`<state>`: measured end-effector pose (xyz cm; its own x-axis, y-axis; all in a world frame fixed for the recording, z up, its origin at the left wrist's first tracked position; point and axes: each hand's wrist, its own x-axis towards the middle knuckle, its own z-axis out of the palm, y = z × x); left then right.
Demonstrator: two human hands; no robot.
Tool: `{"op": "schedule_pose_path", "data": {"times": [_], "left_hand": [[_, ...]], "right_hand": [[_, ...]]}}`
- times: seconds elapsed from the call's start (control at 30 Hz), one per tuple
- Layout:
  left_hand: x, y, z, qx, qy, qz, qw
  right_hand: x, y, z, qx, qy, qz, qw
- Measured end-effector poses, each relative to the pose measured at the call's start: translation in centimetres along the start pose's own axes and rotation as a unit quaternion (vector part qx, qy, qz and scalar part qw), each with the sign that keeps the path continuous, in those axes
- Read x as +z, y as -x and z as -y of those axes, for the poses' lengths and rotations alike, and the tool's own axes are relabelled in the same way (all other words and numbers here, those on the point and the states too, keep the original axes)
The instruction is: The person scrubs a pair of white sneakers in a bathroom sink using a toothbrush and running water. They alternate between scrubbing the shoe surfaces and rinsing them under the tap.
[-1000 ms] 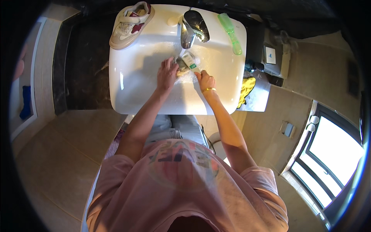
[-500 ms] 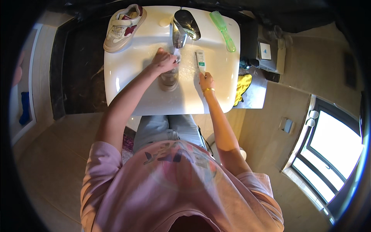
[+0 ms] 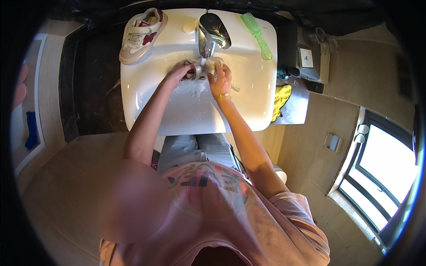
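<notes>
Under the chrome tap (image 3: 205, 44), in the white washbasin (image 3: 146, 102), a pale sneaker (image 3: 196, 72) with dark red parts lies crosswise in the running water. My left hand (image 3: 179, 74) is closed around its left end. At its right end is my right hand (image 3: 222, 81), thumb and fingers spread; whether the fingertips touch the shoe I cannot tell. Beside the right hand the end of a pale, narrow thing (image 3: 235, 88) shows in the basin; most of it is hidden. A second sneaker (image 3: 143, 37), cream with dark red patches, stands on the basin's far left corner.
A green brush (image 3: 257, 37) lies on the basin's far right rim. Right of the basin are a yellow cloth (image 3: 280, 102) and a dark bottle (image 3: 286, 72). A round pale piece (image 3: 189, 28) sits left of the tap. A window (image 3: 381, 170) is at the right.
The sneaker under the tap has turned from pointing toward me to lying crosswise. My right hand has let go of the white tube with a green label and moved left to the shoe.
</notes>
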<state>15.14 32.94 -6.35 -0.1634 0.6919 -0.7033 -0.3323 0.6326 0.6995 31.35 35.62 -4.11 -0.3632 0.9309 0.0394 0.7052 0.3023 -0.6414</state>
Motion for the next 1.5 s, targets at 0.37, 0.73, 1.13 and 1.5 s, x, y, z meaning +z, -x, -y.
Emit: {"op": "schedule_pose_path", "data": {"times": [0.37, 0.73, 1.13, 1.5], "left_hand": [[1.8, 2.3, 1.7, 0.018, 0.130, 0.064, 0.989], [3.9, 0.8, -0.8, 0.145, -0.022, -0.033, 0.989], [6.1, 2.1, -1.1, 0.070, 0.014, -0.065, 0.995], [5.2, 3.8, 0.6, 0.071, 0.276, 0.090, 0.954]], "right_hand": [[0.7, -3.3, -3.4, 0.250, -0.112, 0.007, 0.962], [-4.3, -0.9, 2.4, 0.141, -0.041, -0.079, 0.986], [-7.1, 5.3, 4.7, -0.197, 0.041, -0.083, 0.976], [-5.9, 1.6, 1.8, 0.435, -0.396, 0.152, 0.795]]}}
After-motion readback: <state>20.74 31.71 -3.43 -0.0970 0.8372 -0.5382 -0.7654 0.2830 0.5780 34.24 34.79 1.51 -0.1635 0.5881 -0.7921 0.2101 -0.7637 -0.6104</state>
